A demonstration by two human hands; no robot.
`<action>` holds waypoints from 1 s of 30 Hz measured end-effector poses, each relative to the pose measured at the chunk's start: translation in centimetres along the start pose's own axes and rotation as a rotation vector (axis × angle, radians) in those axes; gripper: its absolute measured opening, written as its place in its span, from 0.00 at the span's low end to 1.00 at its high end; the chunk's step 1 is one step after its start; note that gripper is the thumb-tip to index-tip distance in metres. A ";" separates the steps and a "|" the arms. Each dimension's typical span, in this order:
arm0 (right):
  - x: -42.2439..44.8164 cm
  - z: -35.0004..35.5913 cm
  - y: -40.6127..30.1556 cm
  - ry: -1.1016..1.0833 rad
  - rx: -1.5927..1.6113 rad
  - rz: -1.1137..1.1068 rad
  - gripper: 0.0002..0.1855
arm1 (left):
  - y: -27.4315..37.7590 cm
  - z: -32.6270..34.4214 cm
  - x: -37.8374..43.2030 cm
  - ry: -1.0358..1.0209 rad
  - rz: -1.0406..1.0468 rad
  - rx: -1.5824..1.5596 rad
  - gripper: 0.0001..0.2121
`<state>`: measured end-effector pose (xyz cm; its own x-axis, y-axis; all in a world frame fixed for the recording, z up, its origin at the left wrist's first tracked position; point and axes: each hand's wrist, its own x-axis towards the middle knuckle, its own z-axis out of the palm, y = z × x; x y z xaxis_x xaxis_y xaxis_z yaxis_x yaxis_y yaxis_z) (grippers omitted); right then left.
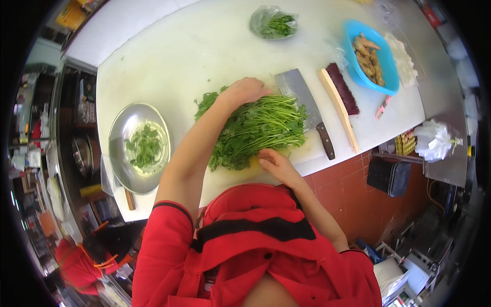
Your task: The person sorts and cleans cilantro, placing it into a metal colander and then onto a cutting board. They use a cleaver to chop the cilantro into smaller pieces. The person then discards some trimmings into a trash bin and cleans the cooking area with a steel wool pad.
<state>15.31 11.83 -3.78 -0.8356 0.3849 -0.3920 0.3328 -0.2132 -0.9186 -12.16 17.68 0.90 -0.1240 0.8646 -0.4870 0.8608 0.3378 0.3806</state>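
Observation:
A big heap of leafy green herbs, probably cilantro, lies on the white work surface before me, its thin stems towards the right. My left hand rests palm down on the heap's far edge, and the herbs partly hide its grip. At the near edge, my right hand touches the greens, thumb and fingers apart. A cleaver lies flat right of the heap, its dark handle towards me, its blade partly covered by leaves. To the left, a metal strainer bowl holds some loose leaves.
A wooden-backed brush with dark bristles lies beyond the cleaver. Further right are a pink peeler and a blue basin of ginger-like roots. A plastic bag of greens sits at the far side. A person in red is at lower left.

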 end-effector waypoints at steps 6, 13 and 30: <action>5.6 0.7 -0.8 0.088 0.167 0.012 0.16 | -0.3 5.0 -3.2 0.274 0.172 0.140 0.26; 5.0 0.0 0.1 0.007 0.285 -0.036 0.14 | 4.2 5.1 -10.2 0.291 0.188 0.103 0.34; 0.4 -4.2 -10.0 0.202 -1.002 -0.656 0.32 | 6.7 14.2 -12.7 0.657 0.098 0.345 0.30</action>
<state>13.53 17.89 5.01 -0.9188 0.3111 0.2430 0.1373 0.8290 -0.5421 2.13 3.68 -1.51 -0.2153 0.9654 0.1473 0.9755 0.2058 0.0772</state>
